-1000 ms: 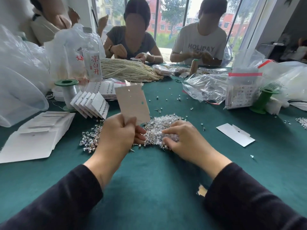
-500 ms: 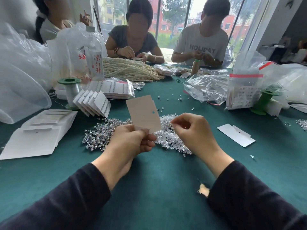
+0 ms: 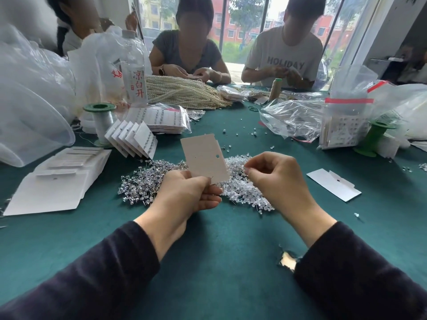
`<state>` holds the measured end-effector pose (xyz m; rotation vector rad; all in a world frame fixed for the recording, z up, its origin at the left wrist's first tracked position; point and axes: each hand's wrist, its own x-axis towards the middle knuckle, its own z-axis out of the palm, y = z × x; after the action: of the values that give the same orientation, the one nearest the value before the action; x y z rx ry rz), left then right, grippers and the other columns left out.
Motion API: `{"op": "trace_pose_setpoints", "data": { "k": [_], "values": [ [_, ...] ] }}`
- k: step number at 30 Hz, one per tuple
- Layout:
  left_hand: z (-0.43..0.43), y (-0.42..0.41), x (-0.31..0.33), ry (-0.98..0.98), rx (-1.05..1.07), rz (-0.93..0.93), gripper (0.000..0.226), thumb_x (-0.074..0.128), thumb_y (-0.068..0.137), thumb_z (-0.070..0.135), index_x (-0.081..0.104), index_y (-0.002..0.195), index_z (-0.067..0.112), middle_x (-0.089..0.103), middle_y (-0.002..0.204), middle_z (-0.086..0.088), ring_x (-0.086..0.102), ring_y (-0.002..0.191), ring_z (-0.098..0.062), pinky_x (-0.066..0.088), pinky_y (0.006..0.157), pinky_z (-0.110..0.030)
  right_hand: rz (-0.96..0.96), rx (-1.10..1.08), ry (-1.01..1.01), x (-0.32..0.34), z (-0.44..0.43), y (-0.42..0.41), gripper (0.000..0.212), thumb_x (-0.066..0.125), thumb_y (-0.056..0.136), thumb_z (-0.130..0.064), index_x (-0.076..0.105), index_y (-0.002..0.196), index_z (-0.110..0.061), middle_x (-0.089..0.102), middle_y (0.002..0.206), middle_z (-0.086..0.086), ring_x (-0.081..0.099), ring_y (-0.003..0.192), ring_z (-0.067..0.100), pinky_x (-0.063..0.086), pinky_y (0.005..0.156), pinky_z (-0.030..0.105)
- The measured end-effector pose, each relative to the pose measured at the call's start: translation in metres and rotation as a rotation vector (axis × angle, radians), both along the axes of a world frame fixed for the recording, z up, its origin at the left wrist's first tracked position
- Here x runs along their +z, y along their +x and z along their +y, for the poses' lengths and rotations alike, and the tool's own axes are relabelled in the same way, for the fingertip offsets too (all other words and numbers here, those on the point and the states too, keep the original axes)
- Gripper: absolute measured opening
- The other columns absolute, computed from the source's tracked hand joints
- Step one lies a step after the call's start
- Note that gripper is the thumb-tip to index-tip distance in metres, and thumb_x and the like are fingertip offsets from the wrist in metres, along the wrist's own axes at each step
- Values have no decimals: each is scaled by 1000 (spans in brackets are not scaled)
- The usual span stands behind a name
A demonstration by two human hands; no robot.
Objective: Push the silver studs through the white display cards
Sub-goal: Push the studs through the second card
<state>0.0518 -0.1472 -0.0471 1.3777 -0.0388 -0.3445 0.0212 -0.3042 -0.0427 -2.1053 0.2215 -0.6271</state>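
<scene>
My left hand (image 3: 184,195) pinches the lower edge of a white display card (image 3: 204,157) and holds it upright above the table. A thin pin sticks out near the card's bottom edge. My right hand (image 3: 275,179) is lifted just right of the card, fingers curled, thumb and forefinger pinched together; whether a stud sits between them is too small to tell. A pile of silver studs (image 3: 147,181) spreads over the green cloth behind both hands. A blank card (image 3: 332,184) lies to the right.
Stacks of white cards (image 3: 57,181) lie at the left, and filled cards (image 3: 131,138) lean by a green spool (image 3: 100,122). Plastic bags (image 3: 293,118), pearl strands (image 3: 182,91) and a bottle (image 3: 135,72) crowd the back. Three people work across the table (image 3: 219,262).
My right hand lifted out of the stud pile and came up beside the card. My left hand moved the card to the right and nearer the middle.
</scene>
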Motion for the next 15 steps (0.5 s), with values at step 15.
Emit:
{"op": "trace_pose_setpoints", "data": {
  "k": [15],
  "values": [
    [-4, -7, -3, 99, 6, -125, 22, 48, 83, -6, 63, 70, 5, 60, 50, -7, 56, 39, -12, 46, 41, -18, -158, 137, -316, -3, 41, -10, 10, 67, 72, -4, 67, 69, -13, 58, 68, -6, 53, 63, 9, 43, 64, 20]
  ]
}}
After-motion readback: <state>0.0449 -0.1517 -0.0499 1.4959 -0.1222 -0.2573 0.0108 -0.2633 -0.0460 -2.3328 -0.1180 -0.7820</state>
